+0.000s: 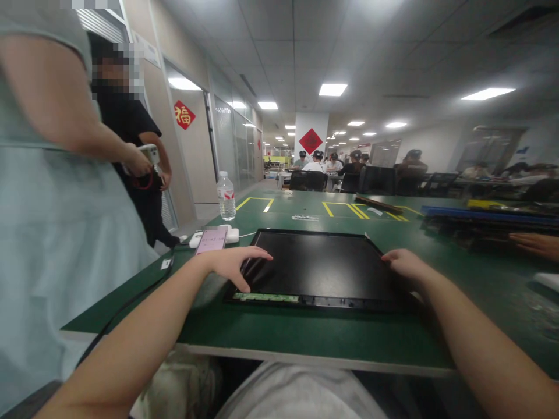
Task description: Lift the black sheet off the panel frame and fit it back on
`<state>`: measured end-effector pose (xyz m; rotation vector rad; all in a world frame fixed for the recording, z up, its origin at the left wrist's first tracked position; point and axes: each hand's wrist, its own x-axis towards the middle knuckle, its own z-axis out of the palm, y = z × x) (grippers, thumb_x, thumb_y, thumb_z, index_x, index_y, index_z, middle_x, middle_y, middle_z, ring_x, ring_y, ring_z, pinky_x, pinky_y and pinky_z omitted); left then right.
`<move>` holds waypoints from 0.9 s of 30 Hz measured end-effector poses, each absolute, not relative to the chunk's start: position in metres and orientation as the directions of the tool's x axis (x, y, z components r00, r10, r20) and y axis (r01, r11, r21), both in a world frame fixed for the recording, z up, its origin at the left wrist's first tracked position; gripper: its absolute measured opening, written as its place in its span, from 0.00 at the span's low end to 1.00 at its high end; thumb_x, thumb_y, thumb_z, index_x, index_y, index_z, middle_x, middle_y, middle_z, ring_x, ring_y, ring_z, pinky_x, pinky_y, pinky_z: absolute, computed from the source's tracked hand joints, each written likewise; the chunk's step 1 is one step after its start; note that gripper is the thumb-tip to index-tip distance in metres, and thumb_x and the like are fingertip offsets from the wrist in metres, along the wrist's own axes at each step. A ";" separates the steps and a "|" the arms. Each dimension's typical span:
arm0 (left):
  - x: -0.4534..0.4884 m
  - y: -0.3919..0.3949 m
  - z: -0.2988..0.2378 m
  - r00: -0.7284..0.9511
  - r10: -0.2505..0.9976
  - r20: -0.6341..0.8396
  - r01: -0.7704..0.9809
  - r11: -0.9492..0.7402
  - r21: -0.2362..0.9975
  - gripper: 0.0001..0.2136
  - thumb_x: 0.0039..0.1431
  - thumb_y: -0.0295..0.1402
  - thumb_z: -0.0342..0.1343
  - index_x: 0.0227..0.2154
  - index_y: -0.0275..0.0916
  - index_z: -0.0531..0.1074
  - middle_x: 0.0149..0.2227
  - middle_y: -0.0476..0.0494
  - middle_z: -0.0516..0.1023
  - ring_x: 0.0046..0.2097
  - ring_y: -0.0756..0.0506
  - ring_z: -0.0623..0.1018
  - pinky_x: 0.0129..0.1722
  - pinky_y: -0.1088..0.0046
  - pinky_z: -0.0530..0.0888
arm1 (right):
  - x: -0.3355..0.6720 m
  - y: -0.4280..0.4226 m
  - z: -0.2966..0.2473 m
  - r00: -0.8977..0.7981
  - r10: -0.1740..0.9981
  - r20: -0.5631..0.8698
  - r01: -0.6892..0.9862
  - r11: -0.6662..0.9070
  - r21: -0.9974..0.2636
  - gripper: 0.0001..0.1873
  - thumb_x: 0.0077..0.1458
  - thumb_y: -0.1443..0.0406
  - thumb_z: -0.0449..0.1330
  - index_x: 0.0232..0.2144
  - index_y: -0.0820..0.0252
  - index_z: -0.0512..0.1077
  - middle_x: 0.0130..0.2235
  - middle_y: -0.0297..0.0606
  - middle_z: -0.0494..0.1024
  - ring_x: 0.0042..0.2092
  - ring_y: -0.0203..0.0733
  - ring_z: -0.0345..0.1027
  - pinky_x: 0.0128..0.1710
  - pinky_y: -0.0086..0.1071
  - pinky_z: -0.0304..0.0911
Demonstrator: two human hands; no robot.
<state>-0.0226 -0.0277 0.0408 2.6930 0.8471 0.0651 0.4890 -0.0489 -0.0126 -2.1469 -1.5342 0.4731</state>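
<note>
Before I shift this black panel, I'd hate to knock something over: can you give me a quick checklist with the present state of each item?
1. Left hand on the black panel, at its left edge: ok.
2. Right hand on its right edge: ok.
3. Panel flat on the green table: ok.
4. Phone apart from the panel: ok, though close.
5. Water bottle upright, well behind: ok.
6. Grip under the edges: cannot tell.

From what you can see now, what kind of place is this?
Probably an electronics assembly workshop: a green work table with yellow marked zones, a bare display panel under both hands, and rows of seated workers behind.
</note>
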 end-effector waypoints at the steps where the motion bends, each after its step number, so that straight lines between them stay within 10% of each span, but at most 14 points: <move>1: -0.023 -0.027 0.040 0.830 0.556 -0.043 0.540 -0.781 0.314 0.45 0.39 0.43 0.71 0.63 0.45 0.61 0.66 0.41 0.61 0.65 0.36 0.63 0.65 0.62 0.57 | 0.489 -0.049 -0.012 0.319 0.948 -0.010 0.791 -0.272 -0.547 0.24 0.40 0.78 0.55 0.40 0.63 0.81 0.40 0.44 0.82 0.42 0.45 0.75 0.43 0.30 0.66; 27: -0.016 -0.036 0.043 0.822 0.569 0.018 0.535 -0.783 0.317 0.41 0.41 0.39 0.70 0.61 0.45 0.64 0.67 0.39 0.59 0.66 0.34 0.61 0.64 0.60 0.58 | 0.489 -0.048 -0.017 0.303 0.953 0.000 0.781 -0.248 -0.574 0.23 0.40 0.78 0.54 0.37 0.63 0.80 0.39 0.44 0.82 0.41 0.45 0.76 0.41 0.30 0.67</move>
